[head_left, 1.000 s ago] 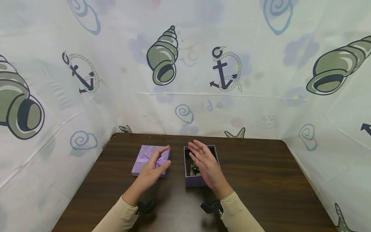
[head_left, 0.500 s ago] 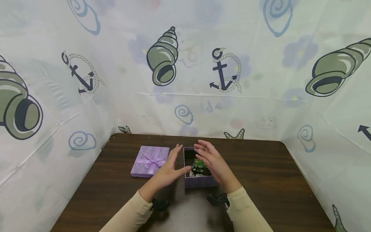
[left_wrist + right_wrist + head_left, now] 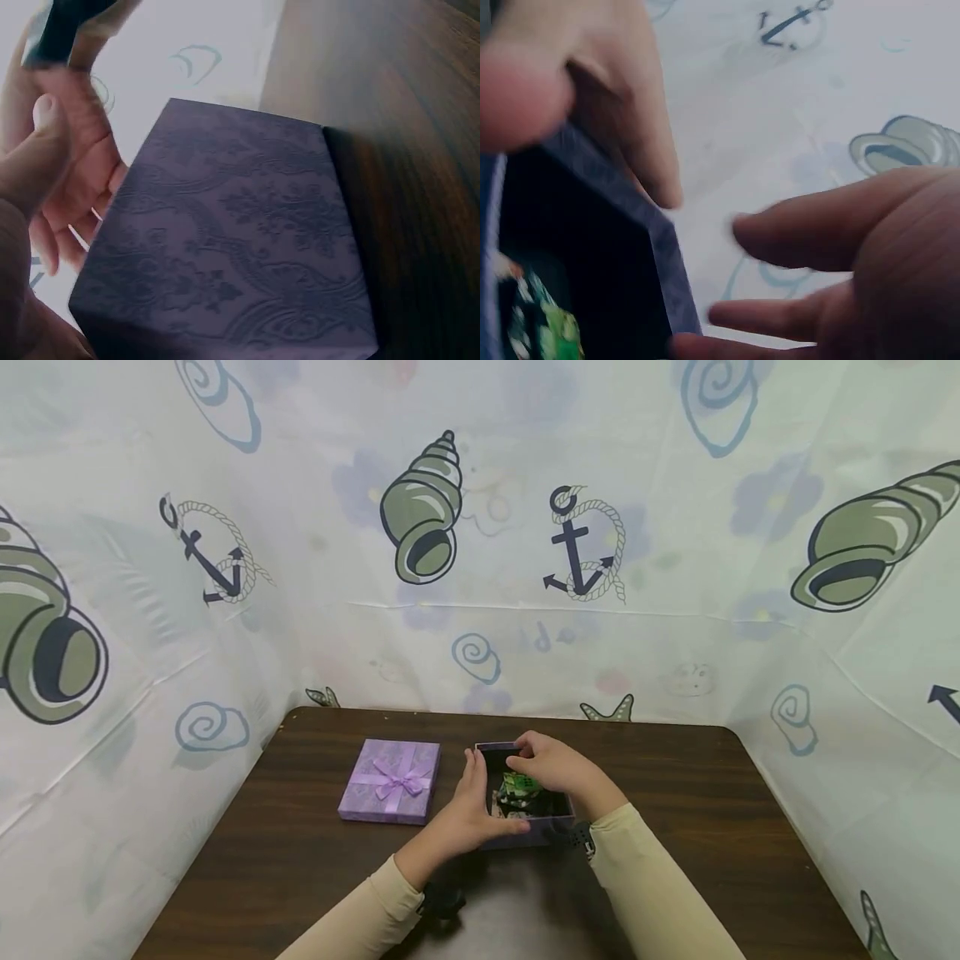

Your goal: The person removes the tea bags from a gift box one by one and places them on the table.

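A purple box (image 3: 542,835) stands lidless on the table, its outer wall embossed with a floral pattern in the left wrist view. Inside lie green, shiny wrapped pieces (image 3: 519,788), their exact kind unclear. At the box's near left corner is my left hand (image 3: 467,814), fairly straight fingers along the left side and thumb across the front rim. My right hand (image 3: 564,770) reaches over the right side, fingers loosely bent above the opening. Nothing shows in its grasp; in the right wrist view the fingers of the right hand (image 3: 855,255) look spread beside the box rim.
A lilac lid (image 3: 388,781) with a ribbon bow lies flat left of the box on the dark wooden table (image 3: 675,827). Behind and at both sides hangs a pale cloth (image 3: 660,652) printed with shells and anchors.
My left hand has moved right, from over the lid to the box's near left corner. The right hand has turned and come lower over the box. Box and lid stay put.
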The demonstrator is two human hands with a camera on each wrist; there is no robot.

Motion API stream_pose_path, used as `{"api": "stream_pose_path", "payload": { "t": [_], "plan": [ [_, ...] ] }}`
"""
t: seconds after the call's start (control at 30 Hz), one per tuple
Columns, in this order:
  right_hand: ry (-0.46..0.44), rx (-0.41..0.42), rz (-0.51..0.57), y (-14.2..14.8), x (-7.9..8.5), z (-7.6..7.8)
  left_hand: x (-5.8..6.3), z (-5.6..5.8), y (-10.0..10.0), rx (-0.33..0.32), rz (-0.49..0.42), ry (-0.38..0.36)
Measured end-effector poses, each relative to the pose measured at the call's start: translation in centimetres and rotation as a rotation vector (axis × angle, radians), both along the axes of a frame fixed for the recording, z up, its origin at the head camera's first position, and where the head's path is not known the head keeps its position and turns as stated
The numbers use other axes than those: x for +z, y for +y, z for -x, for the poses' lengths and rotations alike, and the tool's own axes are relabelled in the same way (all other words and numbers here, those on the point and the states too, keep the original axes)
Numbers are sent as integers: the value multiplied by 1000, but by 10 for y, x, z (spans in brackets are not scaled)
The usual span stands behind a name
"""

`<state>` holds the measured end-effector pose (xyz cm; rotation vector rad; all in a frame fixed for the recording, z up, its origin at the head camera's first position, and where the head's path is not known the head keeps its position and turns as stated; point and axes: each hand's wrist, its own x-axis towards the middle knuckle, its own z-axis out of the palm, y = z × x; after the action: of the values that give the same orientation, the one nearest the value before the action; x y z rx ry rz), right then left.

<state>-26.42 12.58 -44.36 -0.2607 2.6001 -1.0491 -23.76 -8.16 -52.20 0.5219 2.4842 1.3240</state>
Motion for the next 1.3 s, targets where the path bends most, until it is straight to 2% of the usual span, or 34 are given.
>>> {"api": "stream_pose_path", "payload": {
  "t": [0.17,0.27,0.33,0.43,0.57,0.7,0.83,1.3],
  "plan": [
    [-15,181,-274,-5,0,16,-10,4,2,25,-4,-4],
    [-38,274,-394,-10,-1,25,-13,9,2,19,-18,12],
    [-43,304,-458,-13,-2,30,-13,13,1,11,-31,19],
    [-38,304,-525,-17,-7,36,-14,18,-1,1,-45,21],
    [-61,276,-543,-22,-16,43,-17,22,-6,-5,-68,16],
    [-79,261,-545,-23,-23,46,-21,26,-9,-16,-129,-14],
    [-71,266,-557,-21,-25,49,-24,28,-8,-33,-159,-32],
    [-61,322,-557,-22,-29,52,-20,28,-7,-5,-109,-23]
  ]
}}
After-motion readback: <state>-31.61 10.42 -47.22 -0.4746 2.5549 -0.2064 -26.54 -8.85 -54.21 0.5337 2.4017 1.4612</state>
